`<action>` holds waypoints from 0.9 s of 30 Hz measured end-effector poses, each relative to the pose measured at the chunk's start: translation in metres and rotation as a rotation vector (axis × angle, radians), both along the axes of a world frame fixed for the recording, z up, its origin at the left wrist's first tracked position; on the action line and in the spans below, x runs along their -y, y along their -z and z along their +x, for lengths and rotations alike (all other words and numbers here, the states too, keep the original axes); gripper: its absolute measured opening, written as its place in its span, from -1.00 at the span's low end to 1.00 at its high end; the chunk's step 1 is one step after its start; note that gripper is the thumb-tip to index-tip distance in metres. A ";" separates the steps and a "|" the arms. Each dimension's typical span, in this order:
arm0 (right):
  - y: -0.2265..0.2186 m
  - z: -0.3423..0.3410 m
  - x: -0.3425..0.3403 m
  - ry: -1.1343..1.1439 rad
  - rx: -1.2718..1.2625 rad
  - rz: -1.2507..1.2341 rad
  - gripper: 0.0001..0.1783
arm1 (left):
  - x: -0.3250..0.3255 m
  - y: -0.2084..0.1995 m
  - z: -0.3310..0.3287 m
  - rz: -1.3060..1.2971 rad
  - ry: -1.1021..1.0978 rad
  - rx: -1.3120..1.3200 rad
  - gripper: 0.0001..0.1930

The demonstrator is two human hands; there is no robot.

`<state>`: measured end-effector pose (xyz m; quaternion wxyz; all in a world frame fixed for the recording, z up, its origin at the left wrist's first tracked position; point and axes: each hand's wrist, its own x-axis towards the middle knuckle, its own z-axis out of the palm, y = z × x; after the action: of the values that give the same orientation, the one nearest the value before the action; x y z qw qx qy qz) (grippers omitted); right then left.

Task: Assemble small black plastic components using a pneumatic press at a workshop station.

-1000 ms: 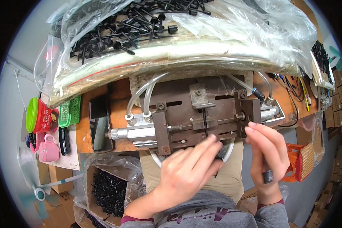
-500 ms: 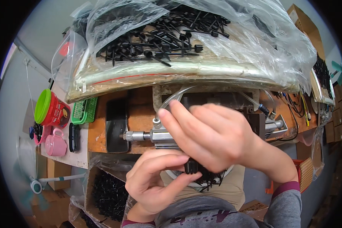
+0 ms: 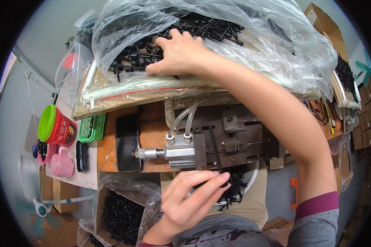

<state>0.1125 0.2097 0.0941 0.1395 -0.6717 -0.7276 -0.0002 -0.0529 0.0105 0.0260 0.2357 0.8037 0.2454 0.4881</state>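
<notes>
left hand (image 3: 183, 201) pinches a thin black plastic rod (image 3: 216, 148) pointing near twelve; right hand (image 3: 179, 53), fingers spread, is at the loose black stemmed parts (image 3: 218, 29) at twelve, many seemingly left; black pieces (image 3: 121, 218) at seven may be finished

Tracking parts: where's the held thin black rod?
Head view, centre: the thin black rod, in the left hand, extends over the brown metal fixture, right of the silver metal cylinder.

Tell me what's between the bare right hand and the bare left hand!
In the head view, from the right hand down to the left hand: the plastic-wrapped tray's front edge, two clear curved tubes, then a silver metal block.
</notes>
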 end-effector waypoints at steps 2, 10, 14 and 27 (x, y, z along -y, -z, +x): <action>0.000 0.020 -0.003 -0.080 -0.047 0.049 -0.20 | 0.000 0.005 0.003 0.005 0.057 -0.036 -0.60; -0.023 0.119 0.027 -0.262 0.000 -0.096 -0.37 | 0.003 0.026 0.022 0.033 0.113 -0.100 -0.63; -0.028 0.130 0.051 -0.359 0.038 0.040 -0.40 | 0.011 0.029 0.024 0.038 0.195 -0.112 -0.64; 0.082 -0.024 0.242 -0.726 -0.486 0.324 -0.61 | 0.040 0.027 -0.068 0.122 -0.152 0.045 -0.60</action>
<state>0.0888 -0.0322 0.0118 0.4002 -0.3238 -0.8524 0.0921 -0.1209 -0.0299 -0.0009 0.1543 0.7846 0.2701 0.5363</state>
